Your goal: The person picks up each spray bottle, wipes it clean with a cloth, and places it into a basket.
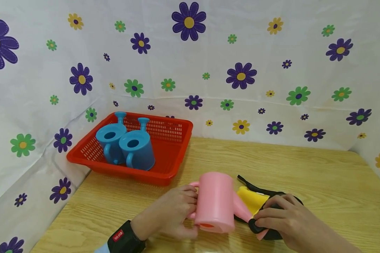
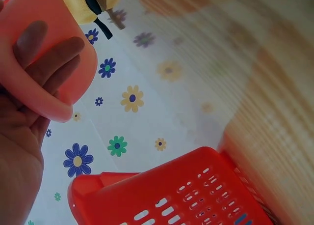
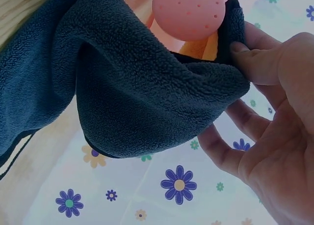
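Note:
A pink watering can (image 1: 216, 200) lies tipped on its side above the wooden table, its opening facing the near edge. My left hand (image 1: 177, 209) grips it by the handle (image 2: 34, 90), fingers passed through the loop. The spout points right, and its round, perforated sprinkler head (image 3: 189, 14) shows in the right wrist view. Around the spout's end my right hand (image 1: 286, 221) pinches a fold of a two-sided cloth (image 3: 147, 87), dark and fuzzy on one face, yellow on the other. In the head view, the cloth's yellow face lies behind the spout.
At the back left stands a red plastic basket (image 1: 185, 144) with slotted walls. Inside it, two blue watering cans (image 1: 139, 151) stand upright side by side, in its left part. A white sheet with printed flowers (image 1: 209, 52) hangs behind the wooden table (image 1: 329, 175).

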Demonstrator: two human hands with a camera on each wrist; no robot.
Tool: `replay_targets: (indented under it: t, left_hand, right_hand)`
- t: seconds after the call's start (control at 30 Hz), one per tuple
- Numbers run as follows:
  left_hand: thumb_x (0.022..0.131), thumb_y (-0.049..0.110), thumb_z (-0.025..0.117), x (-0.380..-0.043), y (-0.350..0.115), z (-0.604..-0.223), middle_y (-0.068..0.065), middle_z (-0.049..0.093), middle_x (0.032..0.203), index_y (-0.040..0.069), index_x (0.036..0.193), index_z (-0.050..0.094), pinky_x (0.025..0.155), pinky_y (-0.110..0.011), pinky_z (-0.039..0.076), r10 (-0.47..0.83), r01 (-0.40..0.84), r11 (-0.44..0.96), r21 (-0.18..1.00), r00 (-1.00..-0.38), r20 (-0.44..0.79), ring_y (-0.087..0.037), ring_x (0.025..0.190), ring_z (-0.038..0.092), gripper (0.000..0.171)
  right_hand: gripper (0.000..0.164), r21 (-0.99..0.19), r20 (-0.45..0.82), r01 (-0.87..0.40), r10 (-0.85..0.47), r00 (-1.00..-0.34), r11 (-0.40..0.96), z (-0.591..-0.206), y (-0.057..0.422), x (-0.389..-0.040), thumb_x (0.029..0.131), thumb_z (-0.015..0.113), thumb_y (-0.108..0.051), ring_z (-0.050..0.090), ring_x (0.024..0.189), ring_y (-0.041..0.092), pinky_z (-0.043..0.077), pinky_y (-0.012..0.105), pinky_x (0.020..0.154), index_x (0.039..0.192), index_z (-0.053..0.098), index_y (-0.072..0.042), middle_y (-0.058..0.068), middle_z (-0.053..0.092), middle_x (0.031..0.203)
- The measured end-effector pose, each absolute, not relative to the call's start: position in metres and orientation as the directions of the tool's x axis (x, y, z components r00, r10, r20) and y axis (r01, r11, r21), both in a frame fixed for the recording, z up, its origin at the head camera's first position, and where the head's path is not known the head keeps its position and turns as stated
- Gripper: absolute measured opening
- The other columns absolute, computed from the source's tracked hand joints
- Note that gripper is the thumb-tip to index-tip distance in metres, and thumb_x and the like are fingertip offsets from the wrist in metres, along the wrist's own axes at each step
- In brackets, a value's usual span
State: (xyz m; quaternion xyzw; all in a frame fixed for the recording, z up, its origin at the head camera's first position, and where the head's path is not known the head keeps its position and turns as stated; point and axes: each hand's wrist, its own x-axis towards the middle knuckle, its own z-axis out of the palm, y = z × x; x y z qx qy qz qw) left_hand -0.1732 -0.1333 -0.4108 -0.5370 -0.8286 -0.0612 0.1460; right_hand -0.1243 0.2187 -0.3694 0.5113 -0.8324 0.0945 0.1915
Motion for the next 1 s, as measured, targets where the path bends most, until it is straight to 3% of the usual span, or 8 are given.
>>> replay_targets:
  t: [0.27,0.43,0.6,0.73,0.8,0.83,0.9,1.0]
  left_hand:
    - [0.082,0.042,0.07,-0.1751,-0.1374,-0.4123,0.011,0.077,0.091,0.018,0.095,0.075,0.111,-0.031,0.046,0.871,0.901,0.428,-0.068,-0.391,0.298,-0.011,0.1,0.067,0.027]
    - [0.083,0.042,0.069,-0.1752,-0.1384,-0.4122,0.01,0.077,0.094,0.018,0.098,0.076,0.112,-0.032,0.045,0.872,0.902,0.428,-0.055,-0.396,0.289,-0.011,0.104,0.067,0.029]
    - [0.082,0.042,0.071,-0.1742,-0.1368,-0.4139,0.009,0.077,0.094,0.017,0.097,0.074,0.112,-0.032,0.044,0.878,0.914,0.397,-0.086,-0.351,0.325,-0.012,0.105,0.068,0.029]
    - [0.081,0.041,0.072,-0.173,-0.1347,-0.4147,0.009,0.077,0.096,0.018,0.098,0.075,0.113,-0.031,0.044,0.882,0.919,0.383,-0.093,-0.334,0.334,-0.011,0.106,0.068,0.029]
    - [0.081,0.041,0.071,-0.1725,-0.1339,-0.4144,0.009,0.078,0.097,0.018,0.099,0.075,0.113,-0.031,0.044,0.883,0.92,0.382,-0.086,-0.336,0.328,-0.01,0.106,0.068,0.03]
    - [0.081,0.042,0.071,-0.1723,-0.1335,-0.4142,0.009,0.078,0.097,0.018,0.099,0.075,0.113,-0.031,0.044,0.883,0.92,0.382,-0.085,-0.337,0.326,-0.01,0.106,0.068,0.03]
    - [0.082,0.042,0.071,-0.1716,-0.133,-0.4135,0.009,0.078,0.098,0.017,0.1,0.076,0.113,-0.031,0.044,0.884,0.919,0.386,-0.078,-0.344,0.318,-0.01,0.107,0.068,0.031]
    - [0.082,0.044,0.071,-0.1698,-0.1324,-0.4129,0.008,0.078,0.099,0.017,0.102,0.076,0.114,-0.032,0.044,0.886,0.917,0.391,-0.082,-0.351,0.302,-0.011,0.108,0.068,0.034]
  right_hand:
    - [0.072,-0.015,0.366,-0.869,-0.806,-0.465,0.495,-0.3674,0.2182,-0.12,0.059,0.083,0.012,0.055,0.103,0.009,0.05,0.036,0.08,0.112,0.069,-0.036,-0.023,0.069,0.114]
    - [0.072,-0.002,0.378,-0.881,-0.816,-0.438,0.473,-0.3676,0.2157,-0.1206,0.059,0.082,0.013,0.056,0.103,0.009,0.05,0.037,0.08,0.112,0.07,-0.034,-0.022,0.069,0.114]
    - [0.07,0.001,0.392,-0.896,-0.824,-0.409,0.445,-0.3689,0.2142,-0.1216,0.059,0.078,0.014,0.056,0.102,0.009,0.049,0.036,0.08,0.111,0.071,-0.033,-0.021,0.07,0.113]
    - [0.032,0.02,0.442,-0.917,-0.826,-0.35,0.399,-0.3719,0.2123,-0.1234,0.101,0.053,-0.005,0.056,0.102,0.009,0.041,0.029,0.087,0.11,0.071,-0.03,-0.021,0.07,0.112]
    - [0.039,0.039,0.476,-0.925,-0.821,-0.316,0.379,-0.3733,0.2109,-0.1244,0.11,0.033,-0.021,0.057,0.101,0.009,0.037,0.027,0.09,0.109,0.071,-0.029,-0.02,0.07,0.11]
    - [0.051,0.047,0.487,-0.927,-0.819,-0.304,0.372,-0.3738,0.2103,-0.1247,0.11,0.021,-0.027,0.057,0.101,0.009,0.035,0.026,0.091,0.109,0.071,-0.029,-0.02,0.07,0.11]
    - [0.044,0.039,0.481,-0.926,-0.82,-0.311,0.375,-0.3736,0.2094,-0.1241,0.111,0.027,-0.03,0.057,0.101,0.008,0.036,0.026,0.091,0.11,0.071,-0.029,-0.02,0.07,0.11]
    - [0.019,0.021,0.45,-0.924,-0.828,-0.333,0.383,-0.3728,0.2084,-0.1229,0.106,0.053,-0.029,0.057,0.101,0.007,0.039,0.027,0.089,0.112,0.072,-0.031,-0.022,0.07,0.112]
